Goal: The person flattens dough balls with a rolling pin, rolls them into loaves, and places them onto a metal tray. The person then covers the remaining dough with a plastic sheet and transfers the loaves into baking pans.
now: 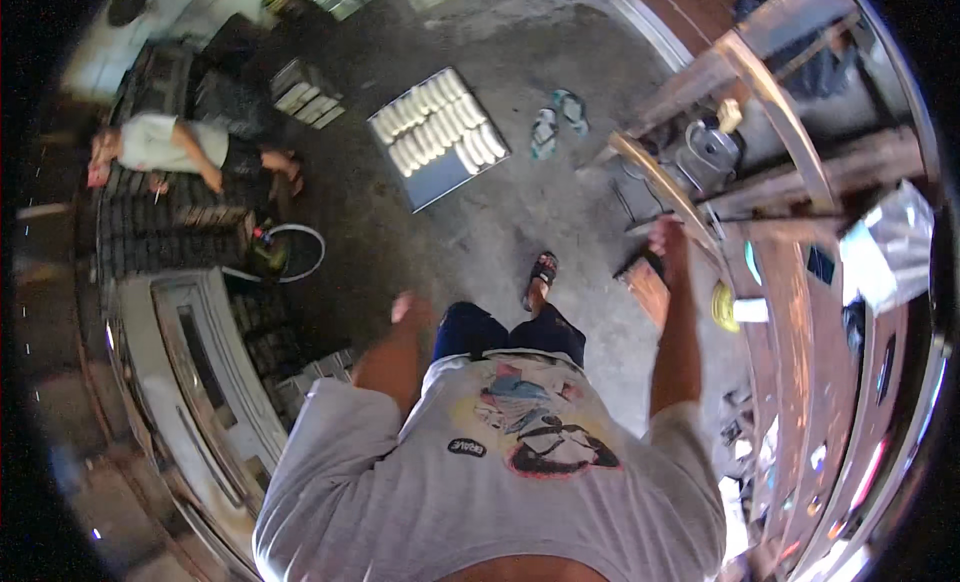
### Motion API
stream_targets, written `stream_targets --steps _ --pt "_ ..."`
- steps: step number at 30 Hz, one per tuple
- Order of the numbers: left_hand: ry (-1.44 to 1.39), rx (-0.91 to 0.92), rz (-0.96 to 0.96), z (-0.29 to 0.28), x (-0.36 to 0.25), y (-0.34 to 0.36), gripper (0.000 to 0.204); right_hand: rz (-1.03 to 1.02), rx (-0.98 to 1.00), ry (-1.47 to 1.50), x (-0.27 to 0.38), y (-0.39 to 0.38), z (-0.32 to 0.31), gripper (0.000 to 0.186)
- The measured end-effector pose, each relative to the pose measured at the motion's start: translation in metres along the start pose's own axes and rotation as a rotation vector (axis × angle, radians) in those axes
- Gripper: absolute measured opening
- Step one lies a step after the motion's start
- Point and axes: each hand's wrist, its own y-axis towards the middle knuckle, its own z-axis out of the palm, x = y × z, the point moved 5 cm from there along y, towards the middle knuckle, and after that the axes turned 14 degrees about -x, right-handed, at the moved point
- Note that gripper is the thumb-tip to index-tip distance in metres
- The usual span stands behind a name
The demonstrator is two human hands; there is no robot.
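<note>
My left hand [410,310] hangs low beside my left thigh, blurred, and I cannot make out anything in it. Farther out on the right is my right hand [668,238], close to the curved wooden edge [682,187] of a bench or rack. Its fingers are too smeared to read, and whether it touches the wood I cannot tell. Just below it shows a reddish-brown board-like piece [648,292], partly behind my forearm. On the floor ahead lies a dark blue tray [435,187] with several long white pieces [435,120] in rows.
Slippers [556,122] lie right of the tray. A co-worker [180,147] sits at the far left, near a white hoop [318,244] and stacked dark blocks. A pale cabinet-like frame [205,352] stands left. A metal pot [708,154] and clear plastic bag [895,247] are right.
</note>
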Motion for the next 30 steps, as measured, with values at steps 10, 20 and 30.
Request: stream_targets --steps 10,20,30 --pt "-1.472 -0.678 0.256 -0.052 0.227 -0.018 0.032 0.004 -0.288 -0.327 0.032 0.111 -0.04 0.024" --pt "-0.61 0.346 0.217 0.104 0.111 -0.077 0.025 0.36 0.046 -1.084 -0.177 -0.188 0.006 0.028" --pt "-0.554 -0.082 -0.201 0.097 0.131 0.011 0.035 0.424 -0.304 -0.594 -0.21 -0.217 0.065 0.033"
